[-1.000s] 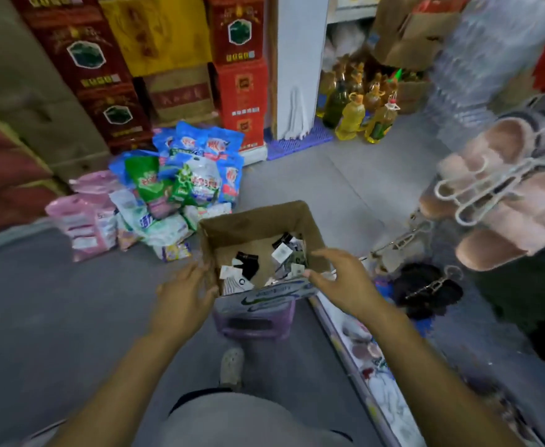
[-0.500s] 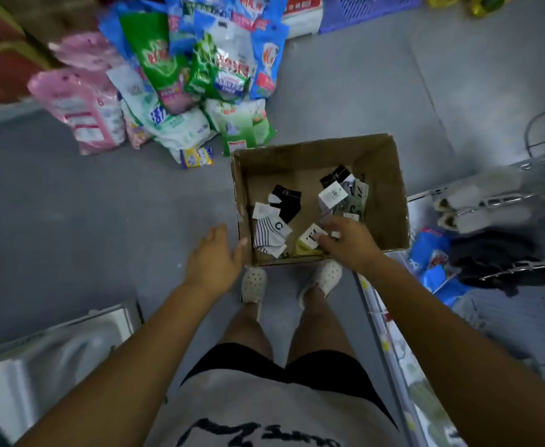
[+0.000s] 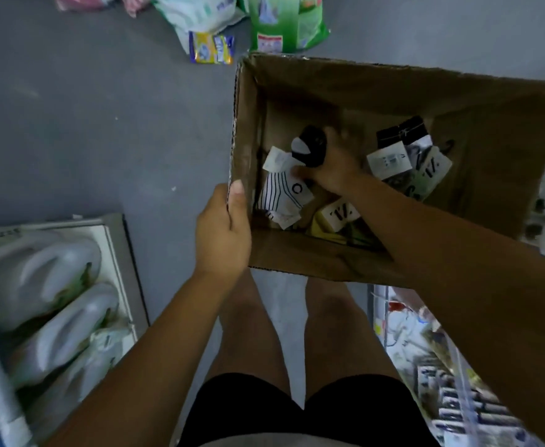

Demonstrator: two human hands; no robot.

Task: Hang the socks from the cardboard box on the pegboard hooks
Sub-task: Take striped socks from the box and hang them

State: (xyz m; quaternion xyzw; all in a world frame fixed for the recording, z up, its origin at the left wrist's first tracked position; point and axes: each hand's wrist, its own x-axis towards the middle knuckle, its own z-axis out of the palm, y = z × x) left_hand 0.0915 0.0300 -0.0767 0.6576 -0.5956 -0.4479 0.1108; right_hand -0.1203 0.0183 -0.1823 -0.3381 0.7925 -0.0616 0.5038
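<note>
My left grip point(image 3: 223, 230) clamps the cardboard box point(image 3: 393, 91) wall, thumb over its rim; my right grip point(image 3: 335, 169) wraps round black socks point(image 3: 313, 146).

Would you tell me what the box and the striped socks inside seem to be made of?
The box looks like matte brown corrugated cardboard; fluting shows along its left edge. The striped socks are probably soft knit fabric, white with dark lines.

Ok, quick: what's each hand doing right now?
Left hand: holds the brown cardboard box by its left wall.
Right hand: grips a black-and-white sock pair.
</note>
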